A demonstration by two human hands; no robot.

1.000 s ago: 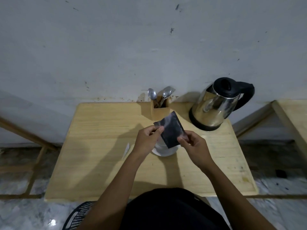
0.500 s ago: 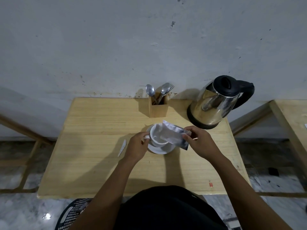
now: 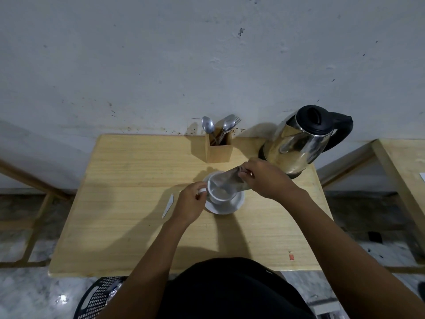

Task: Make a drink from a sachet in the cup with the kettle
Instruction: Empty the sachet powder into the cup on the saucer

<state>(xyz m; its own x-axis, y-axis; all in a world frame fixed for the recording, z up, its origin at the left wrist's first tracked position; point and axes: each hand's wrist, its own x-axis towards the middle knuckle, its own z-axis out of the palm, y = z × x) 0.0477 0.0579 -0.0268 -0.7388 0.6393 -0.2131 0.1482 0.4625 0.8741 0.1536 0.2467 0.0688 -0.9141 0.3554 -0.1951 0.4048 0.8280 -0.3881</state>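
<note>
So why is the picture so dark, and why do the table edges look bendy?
Head view: the light is dim, so both hands cast soft shadows on the pale wooden table; the wide-angle lens makes its edges splay outward; the shiny steel kettle with a black lid mirrors the room; the silvery sachet tipped over the white cup looks smeared.

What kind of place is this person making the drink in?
Probably a plain home or lodging room, used as a makeshift tea corner. A small wooden table stands against a scuffed white wall, with an electric kettle, a wooden cutlery holder and a marble-patterned floor.
</note>
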